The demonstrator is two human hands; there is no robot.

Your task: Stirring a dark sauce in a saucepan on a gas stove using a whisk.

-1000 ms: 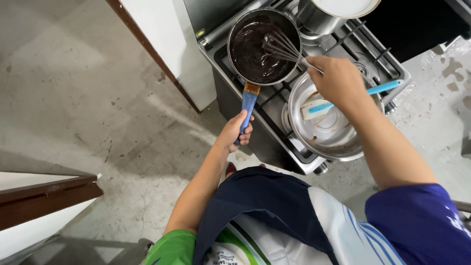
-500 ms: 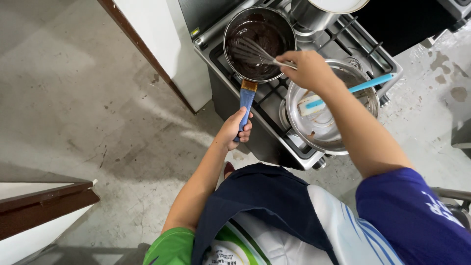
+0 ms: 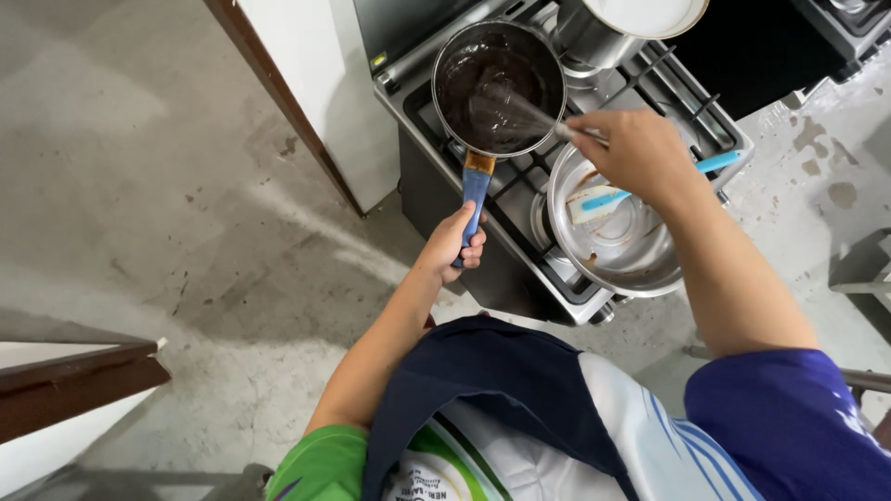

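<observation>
Atop the stove, left hand stays clamped on the saucepan handle; right hand, gripping the whisk, has drifted rightward.

Metal bowl right of centre on the gas stove, with a light-blue spatula lying across it. Lidded steel pot at top centre. Wooden door frame, upper left. Stained concrete floor; possibly a step, lower left.

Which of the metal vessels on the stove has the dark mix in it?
The small saucepan with the blue handle, held by the left hand. The wide steel bowl holds only a spatula; the rear pot is covered.
</observation>
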